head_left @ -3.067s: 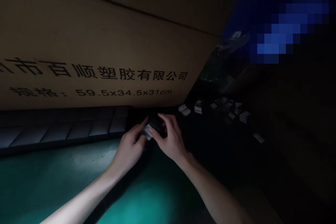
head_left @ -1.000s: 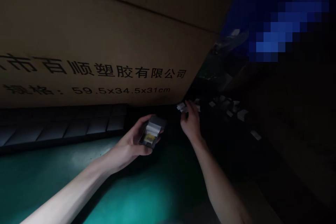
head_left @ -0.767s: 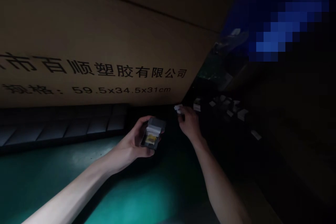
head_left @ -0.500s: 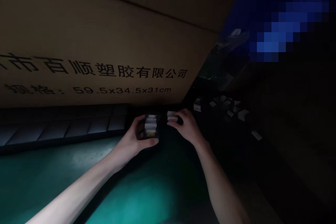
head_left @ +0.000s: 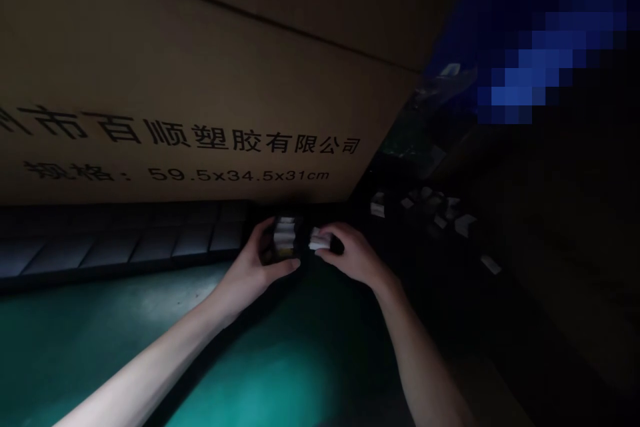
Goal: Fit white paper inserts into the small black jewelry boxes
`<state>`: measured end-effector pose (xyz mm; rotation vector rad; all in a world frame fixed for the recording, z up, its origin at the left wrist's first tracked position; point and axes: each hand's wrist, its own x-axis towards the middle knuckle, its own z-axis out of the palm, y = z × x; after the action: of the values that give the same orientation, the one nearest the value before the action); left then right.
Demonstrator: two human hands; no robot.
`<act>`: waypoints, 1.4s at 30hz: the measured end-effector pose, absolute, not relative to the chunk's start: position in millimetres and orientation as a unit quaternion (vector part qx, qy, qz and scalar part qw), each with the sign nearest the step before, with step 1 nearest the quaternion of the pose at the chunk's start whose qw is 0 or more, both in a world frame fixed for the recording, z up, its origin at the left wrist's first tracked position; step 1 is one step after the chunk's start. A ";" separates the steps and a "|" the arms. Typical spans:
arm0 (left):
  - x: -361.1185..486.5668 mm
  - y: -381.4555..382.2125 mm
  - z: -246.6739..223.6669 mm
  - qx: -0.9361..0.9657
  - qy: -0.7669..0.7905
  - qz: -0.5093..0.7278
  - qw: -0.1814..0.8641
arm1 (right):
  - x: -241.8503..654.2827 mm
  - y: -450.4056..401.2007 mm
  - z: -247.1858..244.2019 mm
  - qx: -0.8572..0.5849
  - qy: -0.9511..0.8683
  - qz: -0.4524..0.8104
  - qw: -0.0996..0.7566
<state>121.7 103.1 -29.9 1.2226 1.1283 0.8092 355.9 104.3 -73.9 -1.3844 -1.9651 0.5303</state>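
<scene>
**Dark packet [head_left: 285, 237] gripped by left hand [head_left: 250, 259]; white piece [head_left: 317, 238] pinched by right hand [head_left: 354, 255]**

At the far left, a teal surface [head_left: 95, 353] is crossed by the left forearm; a ridged grey strip [head_left: 125, 243] is laid behind it, along the foot of a cardboard carton [head_left: 175, 60]; the carton's face is printed in black with a line of Chinese characters and, beneath it, the size "59.5x34.5x31cm".

Further right, the packet is held upright just below the carton's lower edge, at the right end of the strip; its fingers are curled around it from the left, and the thumb is laid across its lower part; pale strips are stacked on its face, with a yellow patch near the bottom.

The hands are held close together but are not touching; the white piece is clamped between the right thumb and fingers, just beside the packet; whether the two are in contact cannot be told.

Beyond the right hand, scattered white pieces [head_left: 425, 203] are lying on a dark surface [head_left: 550, 267]; dim clear plastic [head_left: 425, 113] is seen above them; at the upper right, a blue patch [head_left: 530, 67] is too pixelated to be identified.
</scene>
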 end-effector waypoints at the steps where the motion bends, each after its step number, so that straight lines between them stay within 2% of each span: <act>1: 121.5 103.5 -30.4 0.531 0.487 0.349 0.599 | 354.1 103.1 -73.3 -0.528 -0.755 0.202 0.333; 10: 118.0 110.3 -49.4 0.563 0.454 0.374 0.580 | 331.3 88.4 -59.6 -0.436 -0.770 0.123 0.449; 16: 119.6 109.2 -48.4 0.573 0.440 0.379 0.578 | 325.8 87.1 -60.3 -0.427 -0.775 0.134 0.446; 24: 120.7 111.0 -62.0 0.618 0.409 0.415 0.527 | 317.4 89.7 -70.0 -0.530 -0.664 0.224 0.478; 34: 117.9 111.4 -67.6 0.659 0.406 0.425 0.469 | 310.6 85.9 -65.1 -0.444 -0.732 0.261 0.446; 42: 118.4 110.5 -63.2 0.654 0.411 0.436 0.462 | 319.0 84.3 -63.0 -0.410 -0.751 0.252 0.452</act>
<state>118.4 110.5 -63.2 1.6070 1.0102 1.0729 319.0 84.3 -63.0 -1.0123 -1.8553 0.6224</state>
